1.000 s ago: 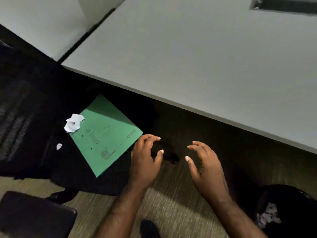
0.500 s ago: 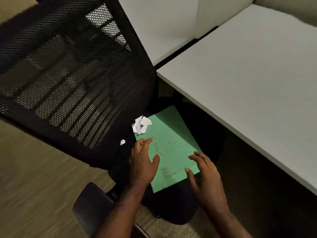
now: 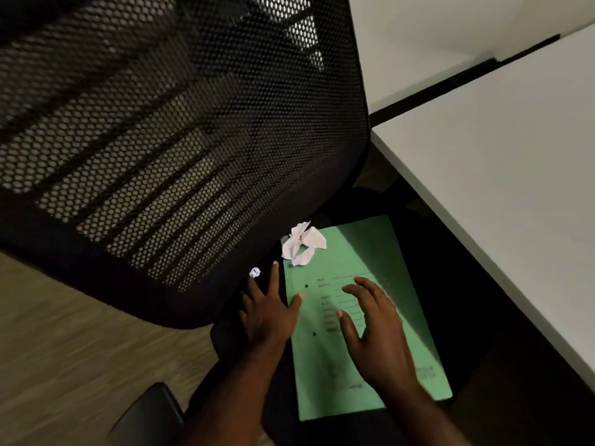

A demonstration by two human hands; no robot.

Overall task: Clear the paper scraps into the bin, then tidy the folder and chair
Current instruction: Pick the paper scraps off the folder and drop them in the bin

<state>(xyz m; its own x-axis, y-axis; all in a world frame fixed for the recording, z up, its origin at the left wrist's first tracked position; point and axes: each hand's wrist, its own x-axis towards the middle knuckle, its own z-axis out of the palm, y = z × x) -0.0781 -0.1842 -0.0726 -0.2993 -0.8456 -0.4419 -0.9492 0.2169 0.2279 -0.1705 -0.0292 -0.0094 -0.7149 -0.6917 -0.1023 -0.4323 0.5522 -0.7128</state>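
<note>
A green folder (image 3: 363, 249) lies flat on the black seat of an office chair (image 3: 180, 149) with a mesh back. A crumpled white paper scrap (image 3: 302, 243) rests on the folder's far left corner. A tiny paper scrap (image 3: 254, 272) lies on the seat just left of the folder. My left hand (image 3: 267, 313) hovers open at the folder's left edge, fingertips close to the tiny scrap. My right hand (image 3: 376, 326) is open above the folder's middle, fingers spread, holding nothing. No bin is in view.
A white desk (image 3: 502, 175) runs along the right, its edge close over the chair seat. A second white desk surface (image 3: 418, 37) sits behind, with a dark gap between them. The chair armrest (image 3: 148, 416) shows at the bottom left above wood-look flooring (image 3: 64, 349).
The view has swung left and closer to the chair, dropping the bin out of sight. Both hands have advanced from beside the seat to over the folder, toward the scraps.
</note>
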